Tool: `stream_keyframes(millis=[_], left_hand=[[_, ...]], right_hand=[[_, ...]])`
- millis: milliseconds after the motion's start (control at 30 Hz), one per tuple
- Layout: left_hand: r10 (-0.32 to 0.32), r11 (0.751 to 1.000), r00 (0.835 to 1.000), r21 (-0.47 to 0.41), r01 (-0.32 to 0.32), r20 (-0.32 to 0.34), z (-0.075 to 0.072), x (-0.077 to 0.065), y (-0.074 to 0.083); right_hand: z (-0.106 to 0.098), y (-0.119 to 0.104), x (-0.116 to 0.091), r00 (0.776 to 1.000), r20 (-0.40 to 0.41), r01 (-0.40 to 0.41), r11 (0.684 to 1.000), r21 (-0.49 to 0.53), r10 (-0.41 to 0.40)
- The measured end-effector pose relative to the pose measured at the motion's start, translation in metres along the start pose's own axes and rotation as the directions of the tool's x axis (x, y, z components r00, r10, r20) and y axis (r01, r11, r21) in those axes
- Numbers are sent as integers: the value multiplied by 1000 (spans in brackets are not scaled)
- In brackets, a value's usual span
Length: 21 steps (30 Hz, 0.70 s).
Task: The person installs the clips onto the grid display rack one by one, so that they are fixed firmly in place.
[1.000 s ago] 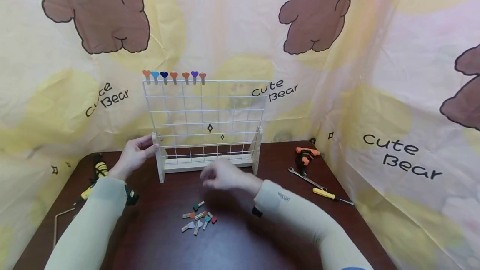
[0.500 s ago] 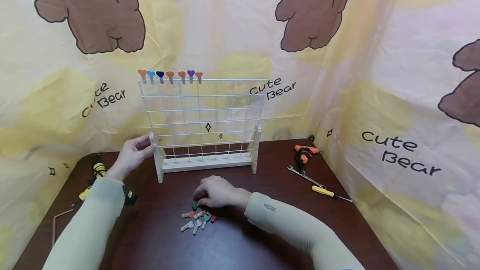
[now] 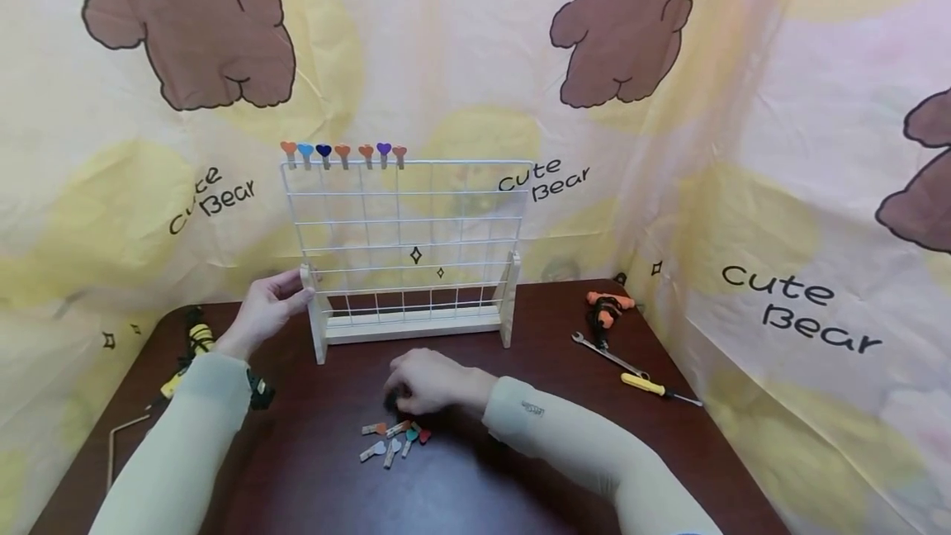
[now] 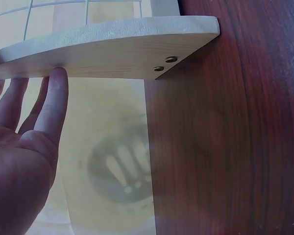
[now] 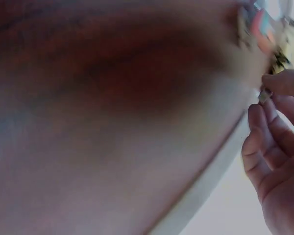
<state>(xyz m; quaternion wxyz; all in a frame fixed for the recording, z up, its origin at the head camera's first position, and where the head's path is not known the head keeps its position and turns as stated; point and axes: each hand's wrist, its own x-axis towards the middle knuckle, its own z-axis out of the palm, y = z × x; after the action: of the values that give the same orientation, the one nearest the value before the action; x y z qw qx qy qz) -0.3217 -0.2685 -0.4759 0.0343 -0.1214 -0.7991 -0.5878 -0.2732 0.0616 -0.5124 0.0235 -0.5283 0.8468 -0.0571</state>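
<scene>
My left hand (image 3: 269, 310) grips the left wooden upright (image 3: 314, 316) of a white wire grid rack (image 3: 416, 221). In the left wrist view, the fingers (image 4: 54, 105) reach behind this upright (image 4: 112, 54), and the thumb is mostly cut off at the edge. Over the table, my right hand (image 3: 431, 381) pinches a small clothespin (image 5: 265, 96) between thumb and fingertips; its dark heart (image 3: 392, 401) shows in the head view. Just below that hand lies a loose pile of heart clothespins (image 3: 392, 443). Several more heart clothespins (image 3: 343, 153) stand along the left part of the rack's top wire.
At the right of the dark table (image 3: 312, 469) lie an orange tool with a black cord (image 3: 605, 310), a wrench (image 3: 605, 353) and a yellow screwdriver (image 3: 642, 384). A yellow-black tool (image 3: 199, 338) and a bent rod (image 3: 111, 444) lie left. A bear-print curtain (image 3: 446, 40) hangs behind.
My right hand has come down and toward me from near the rack's base and picked up the dark green heart clothespin from the pile. The left hand keeps its grip on the upright.
</scene>
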Motion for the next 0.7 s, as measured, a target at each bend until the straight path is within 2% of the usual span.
stream_keyframes(millis=[100,200,267,400,433,500,600,633,700], left_hand=[[8,1000,1000,0,-8,4,0,1,-2],[7,1000,1000,-17,-7,7,-1,2,-3],[4,1000,1000,-24,-4,10,-2,2,-3],[4,1000,1000,-26,-3,10,-4,4,-3],[2,1000,1000,-26,-2,10,-4,5,-3],[-1,1000,1000,-25,1,11,-4,5,-4],[-11,999,1000,-31,12,13,-3,4,-3],[-15,999,1000,-31,15,13,-2,4,-3],[-22,999,1000,-30,23,14,-2,3,-3]], right_hand=[[-21,9,-6,993,-105,-46,989,138,60],[-54,20,-10,969,-229,-35,969,246,93],[-82,28,-10,949,-293,-21,946,323,121],[-146,40,-8,906,-400,60,891,450,141],[-163,41,-7,893,-427,80,881,467,145],[-198,43,-6,867,-471,75,891,449,165],[-243,44,-6,822,-509,-22,908,418,254],[-256,45,-6,812,-509,-56,905,421,287],[-278,47,-5,782,-548,-88,923,375,297]])
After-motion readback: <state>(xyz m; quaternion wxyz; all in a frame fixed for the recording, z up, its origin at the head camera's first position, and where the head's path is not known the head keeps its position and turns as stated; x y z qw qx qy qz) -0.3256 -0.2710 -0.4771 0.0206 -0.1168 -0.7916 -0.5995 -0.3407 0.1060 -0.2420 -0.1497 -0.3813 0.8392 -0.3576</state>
